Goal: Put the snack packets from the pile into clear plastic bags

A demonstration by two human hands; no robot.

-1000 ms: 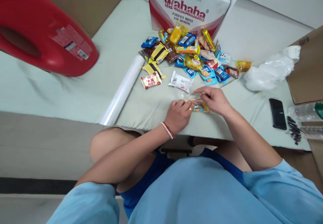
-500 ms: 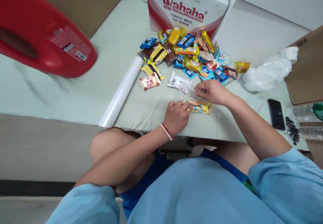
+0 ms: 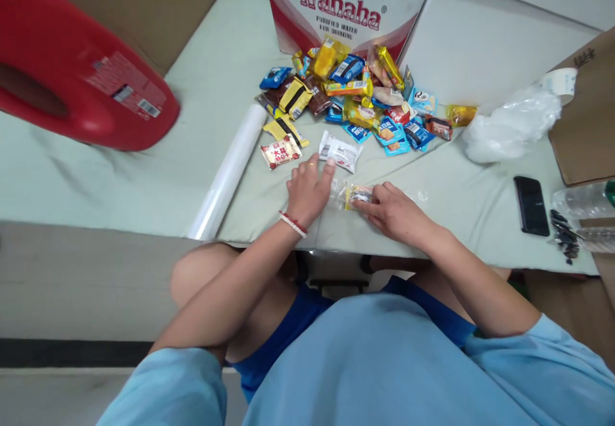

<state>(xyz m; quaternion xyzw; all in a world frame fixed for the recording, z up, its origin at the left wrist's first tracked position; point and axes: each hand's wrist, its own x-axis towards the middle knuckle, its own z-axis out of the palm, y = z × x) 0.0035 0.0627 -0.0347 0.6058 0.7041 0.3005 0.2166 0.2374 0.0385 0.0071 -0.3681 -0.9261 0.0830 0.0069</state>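
Note:
My right hand (image 3: 396,213) lies over a yellow wrapped snack (image 3: 358,196) near the table's front edge, fingers bent and pressed on it, hiding its right part. Clear plastic film (image 3: 337,190) shows at the snack's left end. My left hand (image 3: 310,189) is to the left of it, fingers apart, fingertips beside the lower edge of a white snack packet (image 3: 340,151). A cream-coloured packet with red print (image 3: 280,152) sits to the left. Behind both is a heap of wrapped snacks (image 3: 353,112) in yellow, blue and brown.
A white roll (image 3: 229,173) lies left of the snacks. Farther left stands a red jug (image 3: 120,73). A Wahaba carton (image 3: 346,3) backs the heap. To the right are a crumpled clear bag (image 3: 512,125), a black phone (image 3: 531,205) and plastic bottles (image 3: 581,203).
My left hand has left the yellow snack and moved left and up, its fingers spreading. My right hand has come down onto the snack, which now sits slightly farther left.

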